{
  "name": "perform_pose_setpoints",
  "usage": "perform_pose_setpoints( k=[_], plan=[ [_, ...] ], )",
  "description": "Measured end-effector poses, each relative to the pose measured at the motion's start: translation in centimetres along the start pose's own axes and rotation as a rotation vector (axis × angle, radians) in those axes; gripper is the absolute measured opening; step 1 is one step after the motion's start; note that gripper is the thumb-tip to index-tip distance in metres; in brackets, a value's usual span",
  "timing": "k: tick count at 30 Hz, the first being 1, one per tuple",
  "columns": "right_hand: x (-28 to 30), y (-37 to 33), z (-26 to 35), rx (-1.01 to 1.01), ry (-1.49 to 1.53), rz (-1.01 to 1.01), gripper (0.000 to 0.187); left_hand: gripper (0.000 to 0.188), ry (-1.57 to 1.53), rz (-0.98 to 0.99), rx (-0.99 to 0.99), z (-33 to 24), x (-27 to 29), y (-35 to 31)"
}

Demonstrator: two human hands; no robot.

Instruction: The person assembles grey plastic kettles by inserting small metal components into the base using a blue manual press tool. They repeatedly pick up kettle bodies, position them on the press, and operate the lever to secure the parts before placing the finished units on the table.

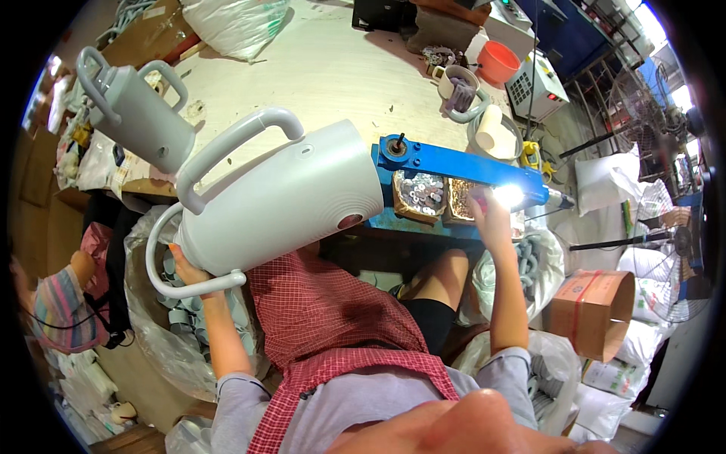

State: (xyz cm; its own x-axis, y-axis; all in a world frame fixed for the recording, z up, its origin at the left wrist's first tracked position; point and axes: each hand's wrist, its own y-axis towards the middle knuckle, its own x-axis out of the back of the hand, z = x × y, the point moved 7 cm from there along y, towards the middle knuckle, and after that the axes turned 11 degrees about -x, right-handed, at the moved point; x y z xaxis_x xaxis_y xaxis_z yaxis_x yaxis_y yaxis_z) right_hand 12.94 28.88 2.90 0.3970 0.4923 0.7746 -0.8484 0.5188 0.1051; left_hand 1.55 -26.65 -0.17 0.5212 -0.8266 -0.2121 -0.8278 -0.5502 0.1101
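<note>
The left hand point(187, 268) grips a pale grey kettle shell point(280, 200) at its base, held tilted over the lap, handle up. The right hand point(488, 216) reaches to the blue fixture point(454, 163) by two trays of small parts point(423, 193) (glare hides its fingers, so its grip cannot be told). A second shell point(136, 110) lies on the bench point(333, 68)

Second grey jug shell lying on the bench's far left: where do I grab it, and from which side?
Probably the looped side handle of the grey jug shell. It stands proud of the body, arching up with an open gap beneath for fingers to hook through. Come from above and the near right, since the bench there is bare, while boxes and bags crowd its far left. The smooth round body offers less purchase.
</note>
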Motion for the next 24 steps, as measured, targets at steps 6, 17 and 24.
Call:
perform_pose_setpoints(
  k=[6,17,24],
  plan=[
    [0.2,3.2,13.0,0.151,0.711,0.117,0.009,0.061,-0.026,0.038,-0.094,1.6,0.6,1.6],
    [-2.3,6.9,16.2,0.175,0.434,0.167,0.014,0.063,-0.009,0.085,-0.05,1.7,0.5,1.1],
    [-1.8,6.1,15.8,0.168,0.48,0.193,0.015,0.061,-0.098,0.052,-0.07,1.1,-0.7,0.5]
  ],
)
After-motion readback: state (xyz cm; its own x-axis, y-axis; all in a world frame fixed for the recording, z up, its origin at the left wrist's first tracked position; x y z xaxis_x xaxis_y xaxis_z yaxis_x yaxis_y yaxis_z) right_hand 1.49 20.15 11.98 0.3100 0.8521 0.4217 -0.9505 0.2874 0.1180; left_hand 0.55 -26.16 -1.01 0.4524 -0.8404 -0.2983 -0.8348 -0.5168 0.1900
